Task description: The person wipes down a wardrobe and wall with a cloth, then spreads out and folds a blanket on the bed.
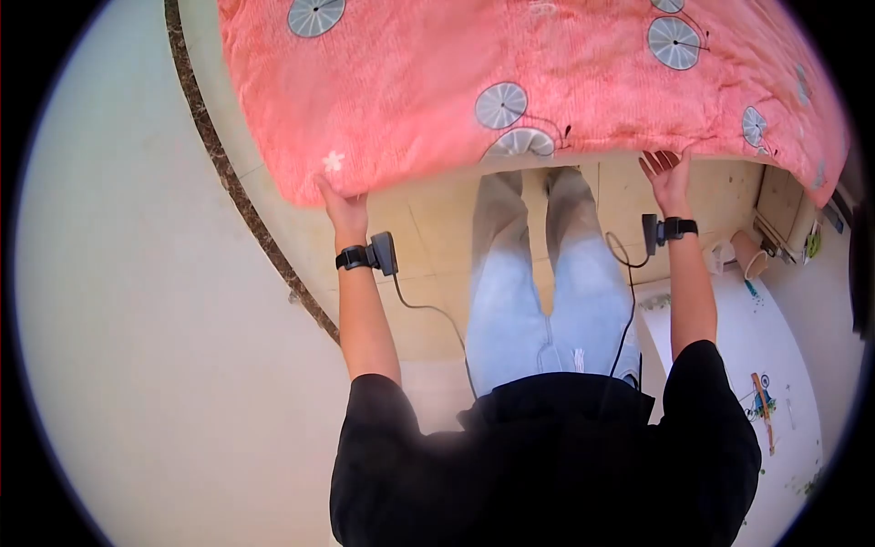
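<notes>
A pink fleecy blanket (pixel 392 100) with grey bicycle-wheel prints and a small white flower spreads across the top of the head view, its near edge raised above the floor. My left hand (pixel 344 208) grips its near left corner, thumb on top and the other fingers hidden underneath. Farther right, my right hand (pixel 670 178) is at the same edge, thumb against the cloth and fingers curled under the hem. Each wrist wears a black strap with a small cabled device.
Below the blanket are beige floor tiles (pixel 419 237), with a dark marble strip (pixel 223 173) curving along the left. At right stand a white printed surface (pixel 775 356), a paper cup (pixel 749 255) and a cabinet (pixel 784 205). Cables hang from both wrists.
</notes>
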Action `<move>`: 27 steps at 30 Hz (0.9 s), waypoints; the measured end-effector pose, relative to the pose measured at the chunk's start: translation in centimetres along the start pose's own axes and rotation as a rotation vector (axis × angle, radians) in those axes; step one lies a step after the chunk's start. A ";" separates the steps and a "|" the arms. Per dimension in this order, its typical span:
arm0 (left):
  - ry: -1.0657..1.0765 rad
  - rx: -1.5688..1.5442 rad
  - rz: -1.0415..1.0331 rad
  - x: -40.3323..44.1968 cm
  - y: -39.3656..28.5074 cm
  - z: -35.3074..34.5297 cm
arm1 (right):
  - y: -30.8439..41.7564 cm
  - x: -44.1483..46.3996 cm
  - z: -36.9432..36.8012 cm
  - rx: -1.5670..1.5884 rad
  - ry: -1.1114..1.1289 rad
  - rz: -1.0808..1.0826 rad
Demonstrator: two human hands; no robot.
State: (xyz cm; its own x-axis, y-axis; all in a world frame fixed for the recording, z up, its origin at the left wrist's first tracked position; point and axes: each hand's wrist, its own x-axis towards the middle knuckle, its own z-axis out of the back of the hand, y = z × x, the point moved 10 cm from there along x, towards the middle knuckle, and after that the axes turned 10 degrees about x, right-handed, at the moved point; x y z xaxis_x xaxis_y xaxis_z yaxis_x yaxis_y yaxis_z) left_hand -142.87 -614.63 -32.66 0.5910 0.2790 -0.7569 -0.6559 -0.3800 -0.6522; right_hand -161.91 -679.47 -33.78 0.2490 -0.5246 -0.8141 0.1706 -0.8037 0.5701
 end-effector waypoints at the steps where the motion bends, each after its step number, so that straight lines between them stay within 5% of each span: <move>1: -0.034 0.024 -0.011 0.4 0.2 1.0 | -1.1 -1.3 -1.5 0.018 0.077 0.010; 6: -0.215 0.014 -0.057 2.3 -2.1 4.1 | -5.7 -5.9 -9.9 -0.067 0.303 -0.056; 9: -0.149 0.098 -0.357 3.3 -7.0 3.8 | -5.1 -3.9 -10.3 -0.177 0.201 0.075; 12: 0.046 0.051 -0.381 2.9 -11.2 2.4 | -3.1 -2.8 -11.0 -0.140 0.247 0.134; 16: -0.014 -0.130 -0.110 6.0 -7.6 4.2 | -3.6 -2.9 -11.3 -0.153 0.248 0.091; 20: -0.161 -0.052 -0.162 6.9 -5.6 4.9 | -5.6 -3.4 -9.4 -0.223 0.185 -0.041; 25: 0.037 -0.132 -0.053 6.8 -6.7 3.4 | -7.4 -5.7 -8.8 -0.272 0.000 -0.230; 27: 0.053 -0.125 -0.024 6.2 -7.2 2.7 | -8.7 -4.6 -10.3 -0.075 0.161 -0.265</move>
State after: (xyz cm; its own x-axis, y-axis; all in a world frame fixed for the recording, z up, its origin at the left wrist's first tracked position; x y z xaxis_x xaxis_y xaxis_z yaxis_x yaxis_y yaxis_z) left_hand -135.81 -607.76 -32.79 0.6318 0.2441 -0.7357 -0.5797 -0.4813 -0.6575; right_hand -154.71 -667.11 -33.86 0.3330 -0.2439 -0.9109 0.3183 -0.8802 0.3520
